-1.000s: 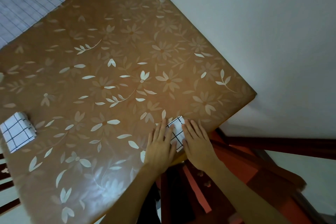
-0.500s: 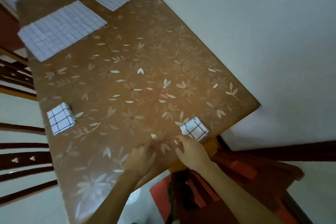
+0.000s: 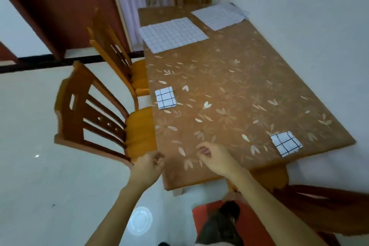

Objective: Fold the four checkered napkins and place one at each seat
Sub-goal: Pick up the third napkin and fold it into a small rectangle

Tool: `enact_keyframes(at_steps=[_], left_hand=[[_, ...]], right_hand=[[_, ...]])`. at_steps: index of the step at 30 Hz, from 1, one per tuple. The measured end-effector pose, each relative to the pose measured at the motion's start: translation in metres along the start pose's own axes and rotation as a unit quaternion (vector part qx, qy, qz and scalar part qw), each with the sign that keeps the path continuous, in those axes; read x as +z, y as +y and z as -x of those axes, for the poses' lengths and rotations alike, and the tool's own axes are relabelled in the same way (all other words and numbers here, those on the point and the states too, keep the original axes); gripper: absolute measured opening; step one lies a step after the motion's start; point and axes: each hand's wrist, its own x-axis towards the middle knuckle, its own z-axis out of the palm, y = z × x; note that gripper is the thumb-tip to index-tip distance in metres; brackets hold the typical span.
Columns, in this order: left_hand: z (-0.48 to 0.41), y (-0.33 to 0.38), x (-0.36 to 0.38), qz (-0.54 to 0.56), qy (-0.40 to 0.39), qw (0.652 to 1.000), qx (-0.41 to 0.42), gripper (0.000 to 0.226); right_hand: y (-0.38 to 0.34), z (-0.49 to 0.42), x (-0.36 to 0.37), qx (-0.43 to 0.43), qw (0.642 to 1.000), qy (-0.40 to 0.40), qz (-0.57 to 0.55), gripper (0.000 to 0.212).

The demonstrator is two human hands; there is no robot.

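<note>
A folded checkered napkin (image 3: 286,143) lies at the table's near right corner. A second folded napkin (image 3: 165,97) rests at the left edge, by the nearer chair. Two napkins lie spread flat at the far end: one on the left (image 3: 173,34), one on the right (image 3: 219,15). My left hand (image 3: 148,166) hovers off the table's near left corner, fingers curled, holding nothing. My right hand (image 3: 214,156) hangs over the near edge, fingers loosely curled and empty, well left of the near folded napkin.
The brown floral table (image 3: 229,90) stands against a white wall on its right. Two wooden chairs (image 3: 95,114) (image 3: 117,54) stand along its left side, and a dark chair (image 3: 319,203) stands at the near end. A cabinet stands beyond the far end.
Both hands have lifted off the near folded napkin and drawn back to the left with fingers curling. The view has swung up, revealing the chairs and the far end.
</note>
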Motion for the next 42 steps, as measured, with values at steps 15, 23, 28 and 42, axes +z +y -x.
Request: enact_keyframes(at_steps=[15,23,28,42], left_hand=[[-0.028,-0.067,-0.178,0.042,0.097,0.994,0.014,0.021],[-0.073,-0.077,-0.263,0.037,0.149,0.988,0.032,0.018],[-0.111,-0.093,-0.315,0.037,0.152,0.987,0.036,0.019],[-0.203,-0.234,-0.460,0.082,0.064,0.990,0.096,0.012]], right_hand=[[-0.195,-0.058,0.043,-0.109,0.994,0.016,0.005,0.036],[-0.265,-0.126,0.059,-0.129,0.990,0.041,-0.027,0.035],[-0.302,-0.156,0.062,-0.120,0.991,0.038,-0.037,0.035],[-0.442,-0.243,0.149,-0.048,0.992,0.109,-0.033,0.033]])
